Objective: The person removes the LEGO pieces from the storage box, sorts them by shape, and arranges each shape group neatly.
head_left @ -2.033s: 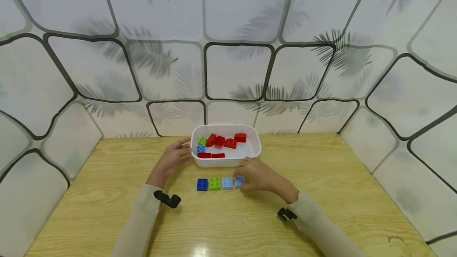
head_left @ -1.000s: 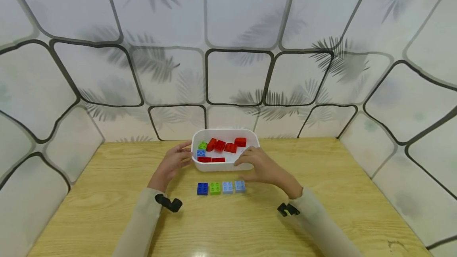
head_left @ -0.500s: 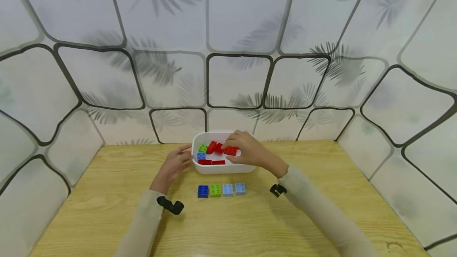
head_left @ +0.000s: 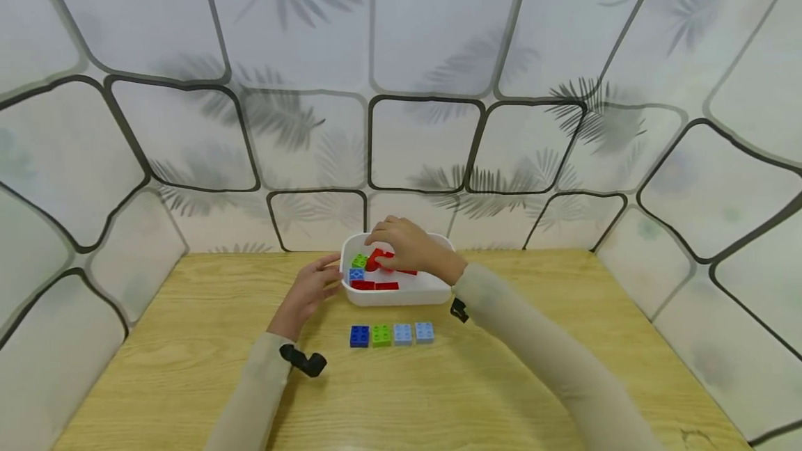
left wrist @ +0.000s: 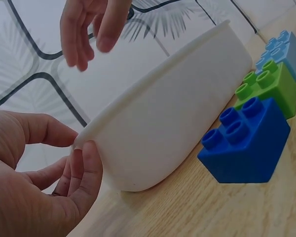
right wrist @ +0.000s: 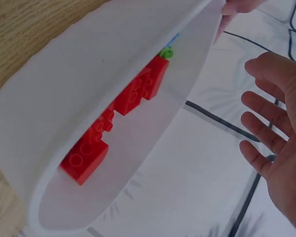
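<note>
A white plastic tub [head_left: 401,297] holds several red toy building bricks [head_left: 376,285], a green brick [head_left: 359,261] and a blue brick [head_left: 356,275]. My left hand [head_left: 308,292] is at the tub's left end, its fingertips gripping the rim in the left wrist view. Over the tub hovers my right hand [head_left: 410,246], fingers spread and loosely bent above the red bricks, nothing in its grasp. In front of the tub lies a row: a dark blue brick [head_left: 359,336], a lime green brick [head_left: 381,335] and two light blue bricks [head_left: 413,333].
The wooden table [head_left: 376,395] spreads out under both sleeved forearms. A patterned backdrop [head_left: 420,145] rises directly behind the tub and along both sides.
My right hand has left the rightmost light blue brick in the row, risen over the tub's rim and moved leftward above the red bricks. My left hand stays at the tub's end.
</note>
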`<state>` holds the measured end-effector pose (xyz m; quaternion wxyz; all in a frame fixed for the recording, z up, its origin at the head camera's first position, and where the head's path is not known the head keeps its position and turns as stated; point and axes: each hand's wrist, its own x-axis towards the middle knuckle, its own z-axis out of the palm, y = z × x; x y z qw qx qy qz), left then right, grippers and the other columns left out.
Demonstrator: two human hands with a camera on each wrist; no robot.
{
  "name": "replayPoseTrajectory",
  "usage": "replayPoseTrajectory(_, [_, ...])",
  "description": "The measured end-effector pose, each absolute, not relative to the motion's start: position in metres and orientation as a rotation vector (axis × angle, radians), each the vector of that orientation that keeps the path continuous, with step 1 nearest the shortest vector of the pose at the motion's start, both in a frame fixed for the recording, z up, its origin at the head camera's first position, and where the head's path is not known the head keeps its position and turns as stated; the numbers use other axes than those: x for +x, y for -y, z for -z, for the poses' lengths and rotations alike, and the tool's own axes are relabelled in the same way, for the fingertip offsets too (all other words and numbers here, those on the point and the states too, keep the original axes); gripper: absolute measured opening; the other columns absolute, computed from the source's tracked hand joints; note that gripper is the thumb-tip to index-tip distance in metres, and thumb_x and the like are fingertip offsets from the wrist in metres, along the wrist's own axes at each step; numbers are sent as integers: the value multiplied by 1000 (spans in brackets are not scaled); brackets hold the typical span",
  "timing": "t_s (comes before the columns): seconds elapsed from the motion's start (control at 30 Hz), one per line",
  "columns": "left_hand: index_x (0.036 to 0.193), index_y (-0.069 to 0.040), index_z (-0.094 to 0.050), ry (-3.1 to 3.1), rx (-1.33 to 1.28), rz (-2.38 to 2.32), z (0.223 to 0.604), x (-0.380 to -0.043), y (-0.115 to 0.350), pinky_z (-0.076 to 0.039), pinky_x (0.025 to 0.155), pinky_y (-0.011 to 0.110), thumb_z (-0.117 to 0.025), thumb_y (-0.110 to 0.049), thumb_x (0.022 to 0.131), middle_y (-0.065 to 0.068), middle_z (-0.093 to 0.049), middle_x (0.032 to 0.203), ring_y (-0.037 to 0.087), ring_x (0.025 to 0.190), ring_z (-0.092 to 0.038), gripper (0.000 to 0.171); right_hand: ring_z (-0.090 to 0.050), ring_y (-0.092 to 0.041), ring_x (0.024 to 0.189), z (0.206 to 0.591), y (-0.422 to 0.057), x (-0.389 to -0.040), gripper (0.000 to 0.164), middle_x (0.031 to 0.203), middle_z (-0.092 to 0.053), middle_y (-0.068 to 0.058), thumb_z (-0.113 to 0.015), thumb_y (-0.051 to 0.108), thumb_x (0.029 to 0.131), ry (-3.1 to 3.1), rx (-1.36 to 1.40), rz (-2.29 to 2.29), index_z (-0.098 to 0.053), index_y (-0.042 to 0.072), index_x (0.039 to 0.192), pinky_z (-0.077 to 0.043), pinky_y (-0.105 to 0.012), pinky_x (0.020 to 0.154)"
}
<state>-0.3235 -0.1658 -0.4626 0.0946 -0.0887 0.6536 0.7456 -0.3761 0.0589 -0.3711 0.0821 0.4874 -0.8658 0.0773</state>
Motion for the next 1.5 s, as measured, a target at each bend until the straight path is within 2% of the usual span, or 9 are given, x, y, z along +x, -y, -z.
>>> replayPoseTrajectory(0.27, [156,-9,-41,-1935,-262,-2205,463,-323,165,-53,98,32,-55,-4,102,20,-47,152,23,121,-55,56,-59,-28,115,382,-39,-386,31,122,-70,-9,-73,15,91,2687,1433,-175,-73,8,121,-50,-47,99])
replayPoseTrajectory(0.57, [156,-9,-41,-1937,-243,-2204,464,-323,167,-49,108,41,-54,-5,102,21,-46,153,29,130,-52,56,-59,-27,112,394,-32,-397,33,124,-71,-9,-71,15,90,2727,1416,-140,-73,6,121,-50,-45,95])
replayPoseTrajectory(0.8, [156,-9,-41,-1940,-227,-2205,465,-323,168,-53,100,35,-55,-5,102,22,-47,152,27,127,-54,56,-59,-26,111,409,-26,-406,32,126,-72,-6,-73,19,91,2786,1386,-136,-73,10,122,-50,-44,95])
replayPoseTrajectory(1.2, [156,-9,-41,-1977,-205,-2190,465,-323,168,-50,107,42,-54,-8,103,21,-48,151,28,129,-53,55,-57,-27,120,415,-16,-412,34,129,-70,-7,-76,18,92,2858,1334,-75,-73,10,124,-47,-49,103])
replayPoseTrajectory(1.5, [155,-7,-42,-1970,-202,-2201,467,-324,168,-55,98,35,-54,-5,102,24,-48,149,26,121,-58,54,-56,-25,124,421,-8,-414,37,135,-67,-5,-72,20,96,2939,1316,-2,-69,12,132,-46,-48,109])
